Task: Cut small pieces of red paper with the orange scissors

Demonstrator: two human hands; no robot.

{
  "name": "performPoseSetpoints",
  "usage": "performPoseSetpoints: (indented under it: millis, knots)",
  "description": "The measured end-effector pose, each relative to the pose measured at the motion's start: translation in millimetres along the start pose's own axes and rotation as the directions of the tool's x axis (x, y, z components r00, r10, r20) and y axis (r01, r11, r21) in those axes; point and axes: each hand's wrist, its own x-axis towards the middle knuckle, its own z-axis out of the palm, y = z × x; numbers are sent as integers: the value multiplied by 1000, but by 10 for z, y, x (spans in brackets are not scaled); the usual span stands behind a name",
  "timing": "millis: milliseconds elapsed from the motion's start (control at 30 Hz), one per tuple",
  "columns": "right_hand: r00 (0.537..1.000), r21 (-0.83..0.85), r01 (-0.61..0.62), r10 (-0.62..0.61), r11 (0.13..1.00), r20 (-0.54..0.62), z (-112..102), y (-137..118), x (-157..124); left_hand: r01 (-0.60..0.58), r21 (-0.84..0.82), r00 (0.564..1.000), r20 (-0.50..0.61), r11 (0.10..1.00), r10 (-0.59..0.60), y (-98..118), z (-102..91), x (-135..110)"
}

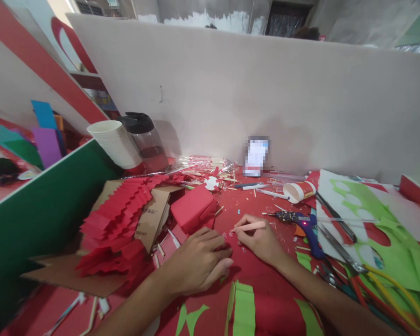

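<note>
On the cluttered red tabletop point(243, 204), the right hand point(255, 243) pinches a pale pen point(252, 226) beside small outlined stars point(227, 234), its barrel probably light, stiff and best gripped near the tip, while the left hand point(203, 259) lies palm-down, loosely bent, seemingly empty.

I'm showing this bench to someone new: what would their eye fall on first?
Probably the pleated red paper, heaped by the cardboard on the left. Next, the lit phone, upright before the white panel at the back. Then, at the middle, the right hand, its grip on a pale pen whose tip is by small star outlines on the red surface.
</note>
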Motion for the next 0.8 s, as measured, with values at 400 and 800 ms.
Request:
performPoseSetpoints:
  millis: [400, 800]
  knots:
    - [999, 10, -35, 35, 999, 28, -5, -1, -11, 0, 1, 1000, 7, 1000, 0, -1, -6, -2]
    - [1000, 17, -9, 9, 1000, 13, -34, -19, -14, 17, 3, 998, 55, 1000, -17, 11, -30, -4]
